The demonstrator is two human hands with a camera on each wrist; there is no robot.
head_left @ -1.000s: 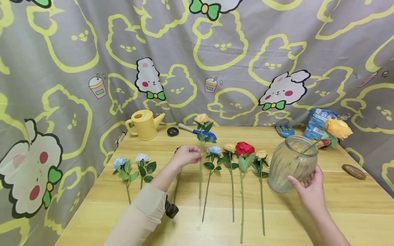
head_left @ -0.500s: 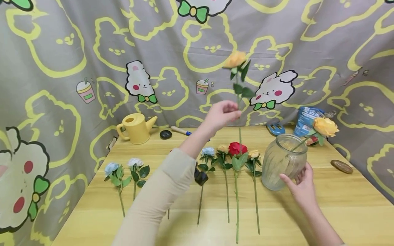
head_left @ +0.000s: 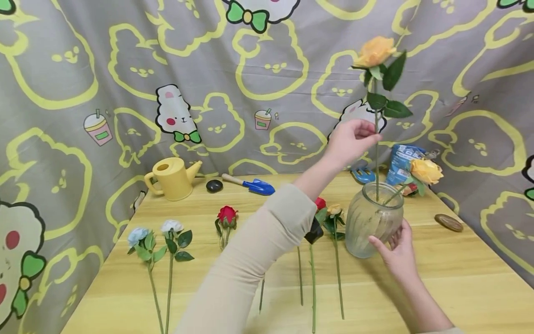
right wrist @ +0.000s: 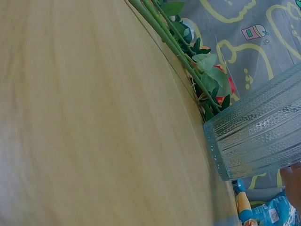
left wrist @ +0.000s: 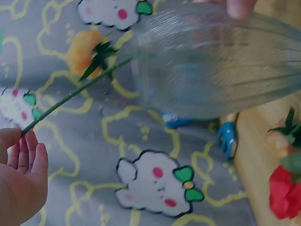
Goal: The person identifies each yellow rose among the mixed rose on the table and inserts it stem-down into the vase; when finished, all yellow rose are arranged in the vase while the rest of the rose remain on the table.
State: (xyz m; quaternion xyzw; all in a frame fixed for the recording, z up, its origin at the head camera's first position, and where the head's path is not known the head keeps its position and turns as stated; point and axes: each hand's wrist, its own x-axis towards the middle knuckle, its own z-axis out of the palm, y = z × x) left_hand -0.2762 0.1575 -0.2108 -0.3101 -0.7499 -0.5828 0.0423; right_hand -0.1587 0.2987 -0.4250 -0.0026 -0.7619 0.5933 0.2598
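My left hand pinches the green stem of an artificial orange-yellow rose, held upright over the glass vase. The stem's lower end is at the vase mouth, seen also in the left wrist view where the stem runs to the rim. Another yellow rose leans out of the vase to the right. With thumb in front and fingers behind, my right hand grips the vase low on its right side; the vase tilts slightly. The right wrist view shows the ribbed vase wall and only part of that hand.
Blue rose, white rose, red rose and several others lie on the wooden table, some behind my left sleeve. Behind them are a watering can, black stone, blue trowel, blue rake, blue bag; brown stone at right.
My left hand has lifted the orange-yellow rose from over the table and carried it right, to above the vase mouth. My right hand keeps its grip on the vase. The head view has shifted slightly right.
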